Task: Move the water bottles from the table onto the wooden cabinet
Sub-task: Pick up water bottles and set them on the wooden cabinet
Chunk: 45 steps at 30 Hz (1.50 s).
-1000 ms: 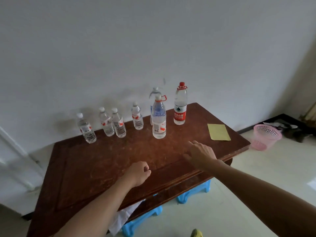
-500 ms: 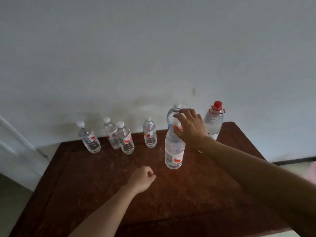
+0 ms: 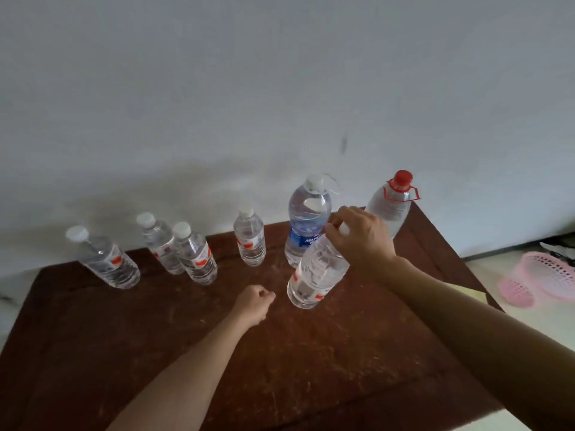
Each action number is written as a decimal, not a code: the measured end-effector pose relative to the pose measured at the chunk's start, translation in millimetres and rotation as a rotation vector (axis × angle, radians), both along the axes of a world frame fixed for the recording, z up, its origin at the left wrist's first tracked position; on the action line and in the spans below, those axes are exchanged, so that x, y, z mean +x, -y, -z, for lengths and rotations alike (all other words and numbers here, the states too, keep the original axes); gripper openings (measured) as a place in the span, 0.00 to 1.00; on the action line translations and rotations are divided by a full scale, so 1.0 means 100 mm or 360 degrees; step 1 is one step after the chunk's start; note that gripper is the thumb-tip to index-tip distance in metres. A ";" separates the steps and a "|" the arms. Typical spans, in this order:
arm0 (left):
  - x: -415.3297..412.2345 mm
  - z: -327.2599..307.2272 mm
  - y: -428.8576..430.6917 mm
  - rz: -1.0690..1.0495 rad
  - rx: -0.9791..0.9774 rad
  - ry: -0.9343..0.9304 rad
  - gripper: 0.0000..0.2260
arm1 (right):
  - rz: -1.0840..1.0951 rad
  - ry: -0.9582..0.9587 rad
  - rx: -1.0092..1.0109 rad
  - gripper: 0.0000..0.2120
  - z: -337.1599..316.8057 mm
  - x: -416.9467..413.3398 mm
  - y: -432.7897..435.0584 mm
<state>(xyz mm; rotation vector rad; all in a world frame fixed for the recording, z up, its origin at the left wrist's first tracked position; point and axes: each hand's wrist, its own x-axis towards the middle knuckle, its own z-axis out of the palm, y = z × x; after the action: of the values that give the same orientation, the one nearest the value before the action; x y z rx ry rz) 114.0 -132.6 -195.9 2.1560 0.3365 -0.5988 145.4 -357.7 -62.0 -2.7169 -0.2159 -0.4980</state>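
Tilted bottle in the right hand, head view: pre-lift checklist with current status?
1. Right grip curled round the neck of the tilted bottle: ok.
2. Bottle upright: not ok, its top leans to the right.
3. Base off the table: cannot tell.
4. Gap to the blue-label bottle behind it: cannot tell, they overlap in this view.
5. Left grip free: ok, curled on nothing, beside the bottle's base.
6. Wooden cabinet in sight: not ok, only this table shows.
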 end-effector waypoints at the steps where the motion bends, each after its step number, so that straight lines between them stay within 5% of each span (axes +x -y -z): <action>1: 0.07 0.06 0.08 -0.0070 -0.0082 -0.0025 0.09 | 0.0037 0.0024 0.0060 0.09 0.02 -0.04 0.08; 6: 0.30 0.18 0.46 -0.0274 -0.0394 -0.0077 0.12 | 0.0229 0.0141 0.0229 0.10 0.17 -0.25 0.43; 12: 0.53 0.34 0.78 -0.0115 -0.0542 -0.0112 0.17 | 0.0397 0.0144 0.0318 0.13 0.40 -0.41 0.89; 18: 0.54 0.29 1.08 -0.0268 -0.0710 -0.0077 0.13 | 0.0512 0.0087 0.0542 0.12 0.63 -0.58 1.25; 26: 0.35 0.26 1.50 -0.0624 -0.0464 0.0107 0.14 | 0.0447 -0.0057 0.0692 0.09 0.86 -0.55 1.67; 34: -0.60 0.23 1.08 -0.1038 0.0005 0.0023 0.17 | -0.0193 -0.0239 0.0700 0.07 0.91 -0.47 1.40; 45: -3.06 -0.21 -0.34 -0.1936 0.0419 0.0089 0.23 | -0.1363 -0.0592 0.0672 0.09 0.67 -1.40 -0.65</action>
<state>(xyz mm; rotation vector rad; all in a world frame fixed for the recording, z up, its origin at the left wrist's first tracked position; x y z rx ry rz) -191.6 -98.7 -174.7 1.7435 1.5812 0.2220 4.9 -292.4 -128.6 -1.9928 -0.9756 0.1925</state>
